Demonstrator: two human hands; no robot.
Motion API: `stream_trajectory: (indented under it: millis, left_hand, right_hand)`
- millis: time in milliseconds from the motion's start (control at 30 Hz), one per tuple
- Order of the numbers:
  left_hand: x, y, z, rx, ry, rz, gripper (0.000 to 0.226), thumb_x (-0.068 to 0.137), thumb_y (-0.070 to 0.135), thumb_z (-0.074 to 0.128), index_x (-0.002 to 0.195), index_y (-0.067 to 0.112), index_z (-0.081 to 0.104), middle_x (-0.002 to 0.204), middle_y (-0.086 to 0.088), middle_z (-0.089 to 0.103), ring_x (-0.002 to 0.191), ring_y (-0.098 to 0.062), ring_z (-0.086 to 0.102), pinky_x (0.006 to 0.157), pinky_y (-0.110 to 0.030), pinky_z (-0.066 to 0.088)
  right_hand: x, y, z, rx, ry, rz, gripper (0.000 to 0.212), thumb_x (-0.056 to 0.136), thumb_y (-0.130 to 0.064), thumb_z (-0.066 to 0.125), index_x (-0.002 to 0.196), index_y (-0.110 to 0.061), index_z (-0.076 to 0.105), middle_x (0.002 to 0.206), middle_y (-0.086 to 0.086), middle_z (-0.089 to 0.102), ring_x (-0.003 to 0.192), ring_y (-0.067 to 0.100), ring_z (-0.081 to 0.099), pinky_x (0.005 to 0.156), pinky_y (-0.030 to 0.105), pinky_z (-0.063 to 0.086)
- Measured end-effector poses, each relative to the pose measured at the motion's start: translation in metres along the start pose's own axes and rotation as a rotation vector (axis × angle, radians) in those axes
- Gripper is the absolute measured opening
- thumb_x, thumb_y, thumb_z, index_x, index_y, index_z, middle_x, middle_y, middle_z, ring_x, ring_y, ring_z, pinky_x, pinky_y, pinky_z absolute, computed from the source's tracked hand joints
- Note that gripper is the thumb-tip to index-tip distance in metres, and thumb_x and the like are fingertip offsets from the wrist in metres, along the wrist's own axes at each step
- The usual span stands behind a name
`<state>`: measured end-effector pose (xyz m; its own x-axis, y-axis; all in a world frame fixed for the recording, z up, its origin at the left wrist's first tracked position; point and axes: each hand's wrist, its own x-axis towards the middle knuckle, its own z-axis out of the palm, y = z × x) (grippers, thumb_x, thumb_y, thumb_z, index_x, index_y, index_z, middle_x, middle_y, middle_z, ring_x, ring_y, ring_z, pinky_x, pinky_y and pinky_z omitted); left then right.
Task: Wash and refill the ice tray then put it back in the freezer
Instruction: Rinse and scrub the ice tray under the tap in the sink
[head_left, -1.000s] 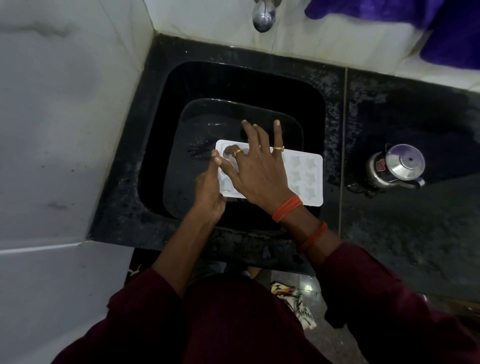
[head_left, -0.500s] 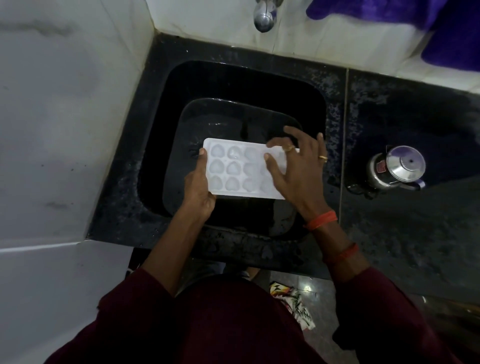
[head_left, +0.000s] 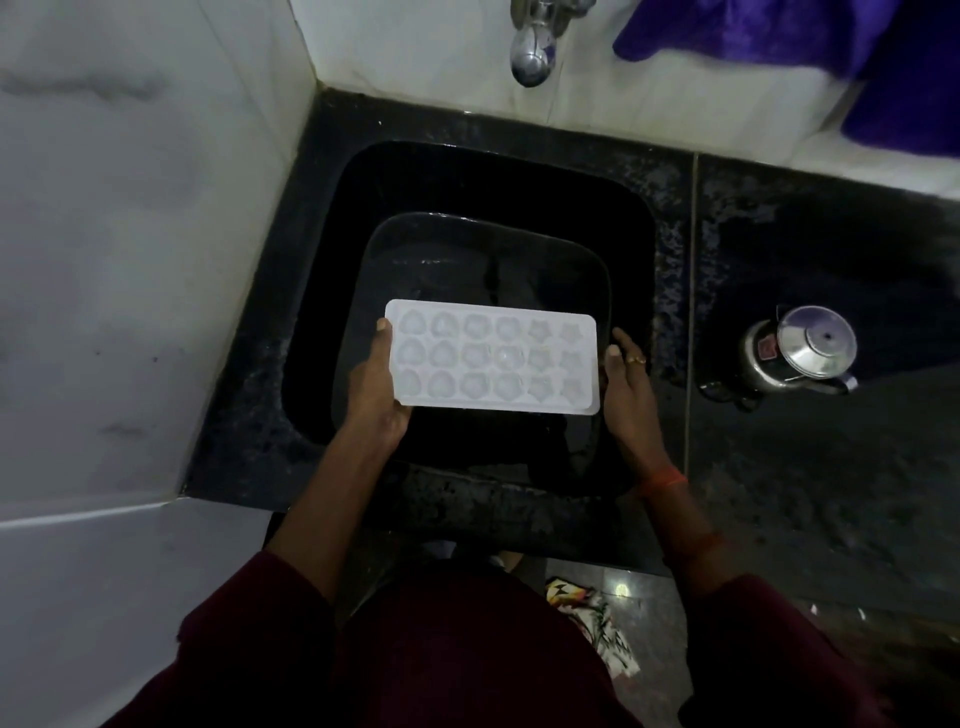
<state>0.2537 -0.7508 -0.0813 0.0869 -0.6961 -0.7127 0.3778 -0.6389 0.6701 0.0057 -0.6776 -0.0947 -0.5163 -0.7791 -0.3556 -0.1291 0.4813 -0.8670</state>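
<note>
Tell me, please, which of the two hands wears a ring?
The right hand, beside the right end of the ice tray: a gold ring shows on one finger. The left hand, gripping the tray's left end, shows none.

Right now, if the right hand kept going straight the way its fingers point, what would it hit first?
Most likely the far wall of the black sink. The right hand, beside the ice tray, points away from the person; nothing shows between. Height is unclear, so it might clear the rim.
</note>
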Motion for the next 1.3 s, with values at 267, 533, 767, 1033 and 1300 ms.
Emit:
stream_trajectory:
  millis: [267, 533, 767, 1033, 1300]
  left_hand:
    - [0.012, 0.0, -0.007, 0.058, -0.015, -0.111, 0.041, 0.109, 0.038, 0.043, 0.122, 0.008, 0.067, 0.12, -0.016, 0.073, 0.097, -0.028, 0.075, 0.072, -0.04, 0.063]
    - [0.027, 0.009, -0.014, 0.118, -0.018, -0.251, 0.028, 0.105, 0.023, 0.046, 0.114, 0.005, 0.064, 0.097, -0.012, 0.069, 0.074, -0.021, 0.069, 0.056, -0.034, 0.063]
    - [0.038, 0.019, -0.009, 0.033, -0.054, -0.429, 0.033, 0.1, 0.018, 0.053, 0.123, -0.004, 0.061, 0.12, -0.028, 0.067, 0.083, -0.04, 0.074, 0.052, -0.038, 0.062]
    - [0.052, 0.027, -0.002, -0.03, -0.149, -0.552, 0.048, 0.099, 0.027, 0.057, 0.133, -0.007, 0.059, 0.117, -0.032, 0.069, 0.077, -0.044, 0.076, 0.058, -0.032, 0.064]
    - [0.062, 0.038, 0.01, 0.086, -0.131, -0.488, 0.036, 0.099, 0.025, 0.06, 0.124, 0.0, 0.062, 0.105, -0.027, 0.073, 0.081, -0.04, 0.075, 0.056, -0.043, 0.064]
  right_hand:
    - [0.013, 0.015, 0.009, -0.113, -0.134, 0.025, 0.039, 0.099, -0.014, 0.051, 0.137, -0.02, 0.06, 0.131, -0.002, 0.063, 0.122, 0.014, 0.057, 0.106, 0.031, 0.044]
    - [0.016, 0.003, 0.012, 0.29, -0.19, 0.35, 0.028, 0.101, -0.016, 0.051, 0.123, -0.005, 0.065, 0.098, 0.012, 0.07, 0.073, 0.023, 0.063, 0.051, 0.025, 0.056]
    - [0.024, -0.01, 0.011, 0.556, -0.145, 0.574, 0.02, 0.096, -0.021, 0.053, 0.086, -0.008, 0.064, 0.072, 0.007, 0.062, 0.063, 0.015, 0.062, 0.055, 0.027, 0.059]
    - [0.037, -0.014, 0.02, 0.82, -0.134, 0.76, 0.03, 0.1, -0.036, 0.045, 0.104, -0.011, 0.059, 0.061, 0.003, 0.064, 0.043, 0.008, 0.06, 0.048, 0.026, 0.057]
    - [0.048, -0.01, 0.018, 0.679, -0.212, 0.79, 0.031, 0.097, -0.033, 0.043, 0.101, -0.009, 0.063, 0.061, 0.005, 0.068, 0.049, 0.013, 0.067, 0.05, 0.028, 0.059]
